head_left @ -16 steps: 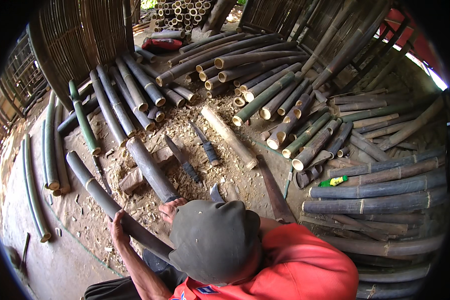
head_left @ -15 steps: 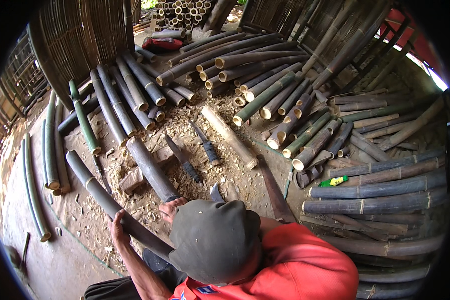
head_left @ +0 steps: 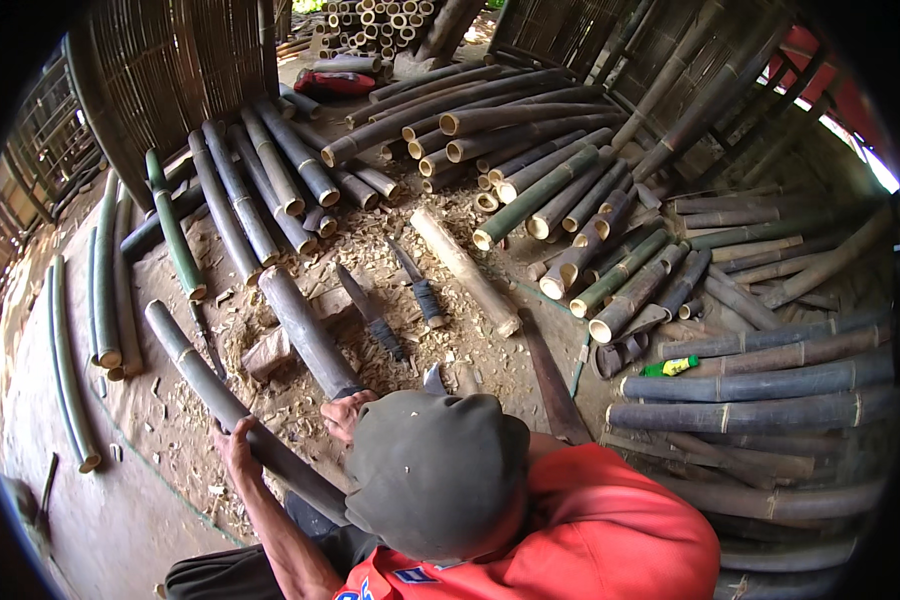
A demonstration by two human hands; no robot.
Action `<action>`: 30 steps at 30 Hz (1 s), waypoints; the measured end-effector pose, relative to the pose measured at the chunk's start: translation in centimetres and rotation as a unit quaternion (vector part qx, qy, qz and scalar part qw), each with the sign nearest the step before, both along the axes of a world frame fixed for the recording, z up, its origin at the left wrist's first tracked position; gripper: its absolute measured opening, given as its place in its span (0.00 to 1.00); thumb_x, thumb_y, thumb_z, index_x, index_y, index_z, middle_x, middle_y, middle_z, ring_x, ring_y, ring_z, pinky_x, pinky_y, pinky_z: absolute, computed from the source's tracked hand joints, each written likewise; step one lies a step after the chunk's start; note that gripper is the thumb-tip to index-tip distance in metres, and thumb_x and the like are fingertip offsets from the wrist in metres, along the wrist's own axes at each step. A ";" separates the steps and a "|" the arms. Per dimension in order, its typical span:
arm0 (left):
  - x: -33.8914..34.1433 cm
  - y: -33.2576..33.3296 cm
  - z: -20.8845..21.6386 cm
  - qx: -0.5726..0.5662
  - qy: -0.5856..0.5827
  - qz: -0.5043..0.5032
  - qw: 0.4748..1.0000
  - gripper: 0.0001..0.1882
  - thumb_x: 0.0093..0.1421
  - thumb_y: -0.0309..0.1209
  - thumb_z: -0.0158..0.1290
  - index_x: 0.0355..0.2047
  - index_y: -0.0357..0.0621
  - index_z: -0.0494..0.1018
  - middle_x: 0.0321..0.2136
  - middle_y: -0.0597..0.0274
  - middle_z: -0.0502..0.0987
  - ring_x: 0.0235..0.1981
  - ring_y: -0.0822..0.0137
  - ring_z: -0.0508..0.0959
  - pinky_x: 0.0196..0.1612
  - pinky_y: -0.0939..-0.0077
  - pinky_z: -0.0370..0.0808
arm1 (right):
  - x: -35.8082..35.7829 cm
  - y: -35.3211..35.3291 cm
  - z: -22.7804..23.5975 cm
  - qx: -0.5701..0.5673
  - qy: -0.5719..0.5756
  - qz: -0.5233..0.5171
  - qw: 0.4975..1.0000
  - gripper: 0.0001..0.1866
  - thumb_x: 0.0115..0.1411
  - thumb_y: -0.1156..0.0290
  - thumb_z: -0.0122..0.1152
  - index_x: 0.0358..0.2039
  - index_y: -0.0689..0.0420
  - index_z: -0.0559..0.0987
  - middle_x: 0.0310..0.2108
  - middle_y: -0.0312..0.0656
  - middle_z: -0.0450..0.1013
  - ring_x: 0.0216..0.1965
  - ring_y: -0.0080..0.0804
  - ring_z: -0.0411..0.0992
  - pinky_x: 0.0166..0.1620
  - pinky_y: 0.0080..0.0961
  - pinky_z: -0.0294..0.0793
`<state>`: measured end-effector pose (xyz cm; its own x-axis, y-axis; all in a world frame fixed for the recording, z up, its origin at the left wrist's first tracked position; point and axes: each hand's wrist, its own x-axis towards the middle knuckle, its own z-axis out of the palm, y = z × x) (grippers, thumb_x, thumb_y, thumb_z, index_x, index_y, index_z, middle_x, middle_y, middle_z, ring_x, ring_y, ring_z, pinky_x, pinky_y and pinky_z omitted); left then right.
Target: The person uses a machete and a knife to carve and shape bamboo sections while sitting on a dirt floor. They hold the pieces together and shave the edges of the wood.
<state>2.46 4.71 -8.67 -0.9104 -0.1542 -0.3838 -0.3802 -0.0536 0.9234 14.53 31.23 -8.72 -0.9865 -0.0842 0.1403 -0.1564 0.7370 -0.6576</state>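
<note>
Lower left | left grip [head_left: 238, 452] clamps bamboo [head_left: 220, 395], slanting upper left | right grip [head_left: 347, 414]: cannot tell

Hands [head_left: 238, 452]: two. Poles [head_left: 206, 378] at them: two. Wrapped knives [head_left: 429, 302]: two. Peeled pole [head_left: 464, 270]: one. Cap [head_left: 438, 470]: one. Green bottle [head_left: 670, 366]: one. Piled bamboo [head_left: 536, 196]: many, overlapping, not countable.

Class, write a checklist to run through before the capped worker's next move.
1. Worker's left hand on outer pole: ok, touching it.
2. Right hand's grip near the inner pole's lower end: cannot tell, partly hidden by cap.
3. Outer pole's lower end: cannot tell, hidden.
4. Left knife and right knife laid down: ok.
5. Ground free of shavings: not ok, many scattered.
</note>
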 end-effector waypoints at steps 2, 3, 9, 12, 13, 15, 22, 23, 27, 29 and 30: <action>-0.2 0.7 -1.1 -0.011 -0.008 0.013 1.000 0.57 0.43 0.24 0.68 0.75 0.45 0.55 0.51 0.45 0.76 0.44 0.52 0.79 0.49 0.57 0.79 | 0.8 0.6 0.0 0.005 -0.009 -0.002 1.000 0.10 0.62 0.61 0.63 0.33 0.53 0.76 0.29 0.47 0.76 0.30 0.52 0.77 0.33 0.46 0.75; -0.9 -0.4 -0.7 -0.027 0.008 0.026 0.999 0.58 0.41 0.24 0.69 0.74 0.45 0.55 0.50 0.46 0.77 0.44 0.51 0.79 0.49 0.56 0.78 | -0.3 0.1 0.0 -0.005 -0.004 0.009 1.000 0.10 0.62 0.61 0.63 0.33 0.53 0.76 0.29 0.47 0.76 0.31 0.52 0.77 0.33 0.46 0.75; -4.1 -2.2 -3.2 -0.033 0.063 0.083 0.994 0.43 0.51 0.23 0.65 0.69 0.39 0.64 0.55 0.47 0.77 0.48 0.57 0.80 0.50 0.63 0.78 | -0.5 1.4 1.1 0.035 -0.015 0.029 0.999 0.10 0.62 0.61 0.63 0.33 0.53 0.76 0.30 0.47 0.76 0.31 0.52 0.77 0.33 0.46 0.75; -4.2 -6.7 0.7 -0.104 0.109 0.100 0.983 0.30 0.58 0.26 0.61 0.63 0.36 0.72 0.50 0.52 0.82 0.41 0.64 0.81 0.44 0.70 0.79 | -2.1 -1.3 1.1 0.070 -0.016 0.083 0.994 0.10 0.62 0.61 0.63 0.33 0.53 0.77 0.30 0.47 0.76 0.32 0.52 0.77 0.34 0.46 0.75; -3.5 -5.3 3.7 -0.101 0.133 0.090 0.982 0.30 0.59 0.27 0.62 0.62 0.36 0.73 0.50 0.53 0.81 0.43 0.64 0.81 0.46 0.69 0.78 | -1.2 -0.7 0.7 0.096 -0.025 0.092 0.991 0.10 0.62 0.61 0.63 0.33 0.53 0.77 0.30 0.47 0.76 0.32 0.52 0.77 0.34 0.46 0.75; -1.6 -1.6 11.3 -0.045 0.223 0.010 0.974 0.30 0.59 0.30 0.65 0.61 0.35 0.74 0.50 0.54 0.80 0.47 0.64 0.79 0.52 0.68 0.77 | -1.0 1.5 0.1 0.128 -0.033 0.067 0.989 0.10 0.62 0.61 0.63 0.33 0.53 0.77 0.30 0.47 0.76 0.32 0.53 0.77 0.34 0.46 0.75; 8.8 -14.4 26.1 -0.212 0.335 0.100 0.912 0.26 0.58 0.30 0.66 0.58 0.41 0.78 0.53 0.56 0.82 0.54 0.62 0.80 0.58 0.61 0.77 | -0.6 -0.2 3.1 0.044 -0.054 0.043 0.997 0.04 0.61 0.70 0.63 0.34 0.57 0.79 0.27 0.49 0.77 0.30 0.51 0.78 0.37 0.43 0.76; 10.1 -17.2 24.2 -0.216 0.282 0.193 0.914 0.28 0.58 0.32 0.67 0.59 0.41 0.77 0.54 0.51 0.81 0.56 0.58 0.79 0.59 0.62 0.77 | -0.6 -0.1 3.0 0.039 -0.052 0.051 0.997 0.04 0.61 0.71 0.63 0.33 0.57 0.78 0.26 0.48 0.75 0.29 0.49 0.77 0.36 0.42 0.75; 17.5 -29.6 8.9 -0.495 -0.103 0.410 0.759 0.47 0.48 0.37 0.76 0.66 0.38 0.66 0.61 0.37 0.74 0.63 0.44 0.74 0.65 0.56 0.74 | -0.5 -0.3 2.9 0.042 -0.041 0.078 0.995 0.04 0.61 0.71 0.63 0.34 0.57 0.78 0.26 0.48 0.75 0.28 0.48 0.77 0.36 0.41 0.75; 22.2 -34.8 1.4 -0.394 -0.276 0.442 0.758 0.57 0.41 0.50 0.77 0.67 0.38 0.63 0.65 0.37 0.68 0.67 0.44 0.69 0.67 0.50 0.70 | -0.8 -0.1 2.3 0.039 -0.044 0.073 0.996 0.04 0.61 0.71 0.63 0.34 0.57 0.78 0.26 0.48 0.75 0.28 0.48 0.76 0.36 0.41 0.75; 21.7 -33.9 -0.5 -0.372 -0.363 0.404 0.752 0.61 0.41 0.53 0.76 0.69 0.37 0.59 0.65 0.36 0.68 0.67 0.44 0.69 0.67 0.49 0.70 | -0.9 0.8 2.4 0.048 -0.046 0.060 0.996 0.04 0.62 0.71 0.63 0.34 0.57 0.78 0.26 0.48 0.75 0.28 0.48 0.76 0.36 0.41 0.75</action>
